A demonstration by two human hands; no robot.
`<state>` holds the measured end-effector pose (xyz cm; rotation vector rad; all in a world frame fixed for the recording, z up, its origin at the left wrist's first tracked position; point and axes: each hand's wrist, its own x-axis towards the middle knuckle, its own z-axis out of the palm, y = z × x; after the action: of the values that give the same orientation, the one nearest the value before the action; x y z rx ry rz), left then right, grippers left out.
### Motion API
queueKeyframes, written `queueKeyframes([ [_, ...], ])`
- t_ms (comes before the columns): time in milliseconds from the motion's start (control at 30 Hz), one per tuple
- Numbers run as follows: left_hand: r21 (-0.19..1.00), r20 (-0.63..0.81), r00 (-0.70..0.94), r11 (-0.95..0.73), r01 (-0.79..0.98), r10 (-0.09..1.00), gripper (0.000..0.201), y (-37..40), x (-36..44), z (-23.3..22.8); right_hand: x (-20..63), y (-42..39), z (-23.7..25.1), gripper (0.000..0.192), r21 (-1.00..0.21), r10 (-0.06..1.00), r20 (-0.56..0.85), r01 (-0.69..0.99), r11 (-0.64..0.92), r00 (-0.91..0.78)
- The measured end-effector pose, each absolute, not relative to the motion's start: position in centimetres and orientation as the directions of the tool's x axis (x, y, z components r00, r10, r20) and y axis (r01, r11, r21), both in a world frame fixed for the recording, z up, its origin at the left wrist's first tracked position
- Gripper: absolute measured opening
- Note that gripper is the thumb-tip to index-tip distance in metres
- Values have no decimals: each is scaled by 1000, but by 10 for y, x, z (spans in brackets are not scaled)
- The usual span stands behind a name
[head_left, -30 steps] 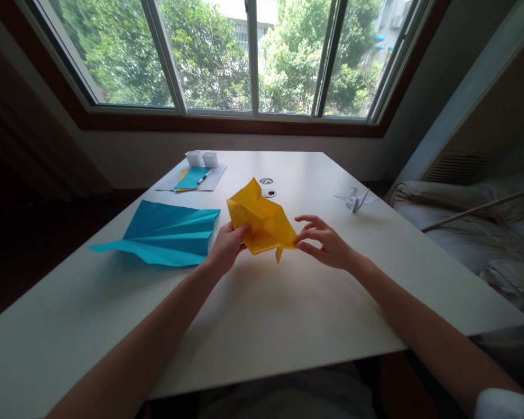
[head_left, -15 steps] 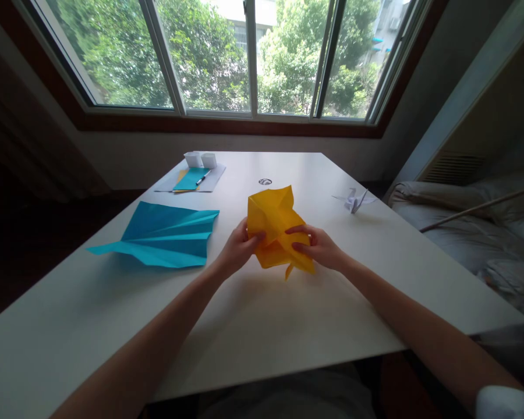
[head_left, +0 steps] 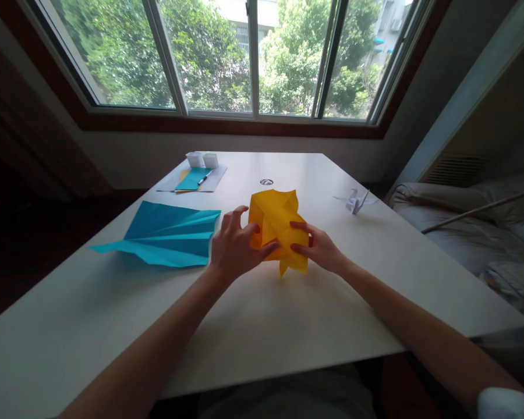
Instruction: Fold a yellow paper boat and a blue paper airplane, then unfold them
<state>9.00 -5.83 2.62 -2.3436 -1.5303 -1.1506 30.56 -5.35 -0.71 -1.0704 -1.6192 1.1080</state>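
A folded sheet of yellow paper (head_left: 274, 210) is held up over the middle of the white table, with creases across it and a small pointed flap hanging from its lower edge. My right hand (head_left: 321, 249) pinches its right side, thumb and fingers closed on it. At the left side is my left hand (head_left: 233, 245), its thumb across the lower front and its index finger bent at the left flap. The other left fingers are curled and lifted. What lies behind the paper is hidden.
A creased blue sheet (head_left: 170, 237) lies on the table (head_left: 262, 331) at left. Farther back are two small white paper boxes (head_left: 202, 160), stacked papers (head_left: 192, 179) and a pen (head_left: 204, 177). A white paper crane (head_left: 355, 202) stands at right. A round dark mark (head_left: 266, 182) is beyond the yellow paper.
My left hand has shifted its grip: its thumb has moved right across the paper and its fingers have come up from behind. The paper has turned slightly; my right hand keeps its hold.
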Motion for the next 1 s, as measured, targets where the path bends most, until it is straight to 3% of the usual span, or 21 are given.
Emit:
queueKeyframes([
  [100, 376, 621, 148, -459, 805, 770, 26, -54, 89, 23, 305, -54, -8, 56, -950, 947, 198, 190, 249, -254],
  [200, 571, 541, 120, -468, 675, 832, 20, -45, 84, 21, 308, -53, -7, 57, -959, 946, 173, 174, 225, -273],
  [300, 844, 376, 5, -344, 411, 927, 20, -35, 79, 20, 313, -50, -2, 57, -982, 942, 120, 104, 160, -313],
  [367, 962, 216, -38, -206, 178, 976, 22, -31, 75, 21, 317, -48, 3, 56, -991, 943, 101, 53, 124, -317],
  [467, 994, 47, -54, -52, -91, 997, 19, -28, 70, 23, 325, -44, 9, 56, -996, 960, 63, 43, 77, -272],
  [533, 990, 3, -97, -16, -138, 995, 17, -26, 67, 23, 330, -43, 11, 55, -997, 962, 3, 70, 23, -274],
  [733, 999, -10, -152, 4, -38, 988, 21, -26, 68, 14, 332, -42, 7, 51, -994, 941, -69, 104, -36, -333],
  [833, 966, 206, -174, -171, 195, 963, 39, -32, 74, 12, 323, -45, 5, 54, -995, 957, -51, 91, -26, -285],
  [933, 737, 497, -59, -385, 555, 866, 38, -45, 82, 15, 314, -49, 6, 65, -996, 976, -42, 83, -25, -214],
  [1000, 573, 576, 49, -445, 689, 816, 36, -53, 87, 18, 310, -51, 7, 71, -997, 984, -32, 75, -19, -176],
])
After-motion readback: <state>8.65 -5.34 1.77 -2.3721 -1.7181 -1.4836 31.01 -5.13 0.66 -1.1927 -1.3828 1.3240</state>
